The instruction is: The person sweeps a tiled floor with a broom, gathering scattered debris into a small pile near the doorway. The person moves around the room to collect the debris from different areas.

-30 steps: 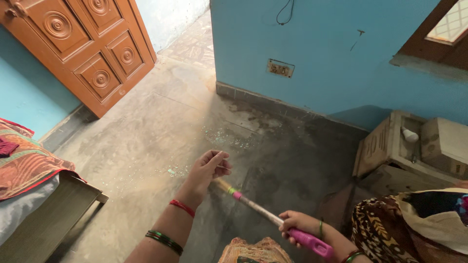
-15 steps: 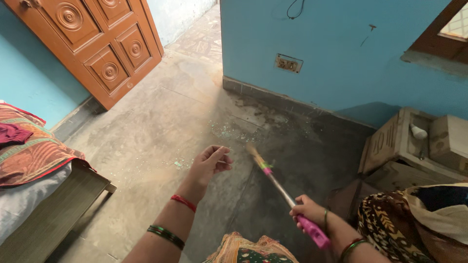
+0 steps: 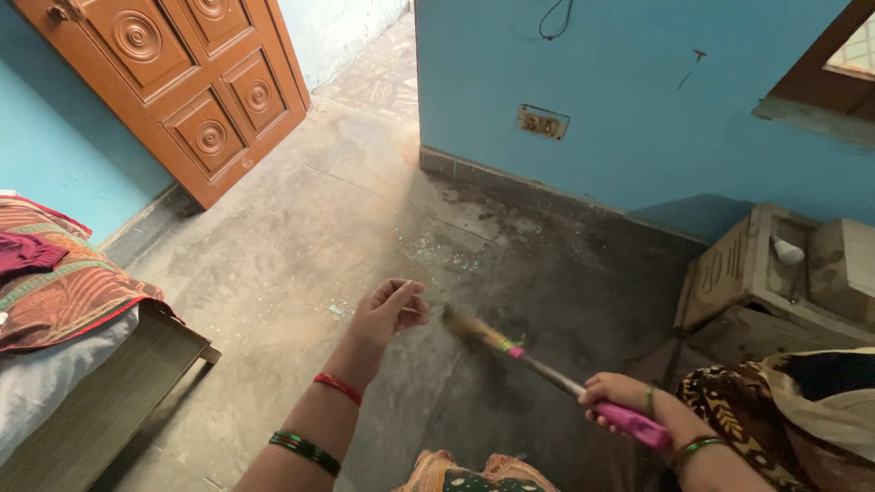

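My right hand (image 3: 616, 393) grips the pink handle of a short broom (image 3: 547, 372) at the lower right. Its straw head is blurred and points left over the grey concrete floor (image 3: 301, 228). My left hand (image 3: 387, 311) hovers just left of the broom head with fingers loosely curled and thumb meeting fingertips; I cannot tell whether it pinches anything. Red and green bangles ring that wrist. Pale green flecks of debris (image 3: 437, 253) lie scattered on the floor beyond both hands.
A carved brown door (image 3: 191, 82) stands open at the upper left. The blue wall (image 3: 620, 100) carries a socket plate (image 3: 542, 121). Wooden crates (image 3: 775, 282) sit at the right, and a bed with patterned cloth (image 3: 55, 292) at the left.
The broom head swung up and forward across the floor, then back down and left toward my left hand. My right hand shifted to the right. My left hand stayed almost still.
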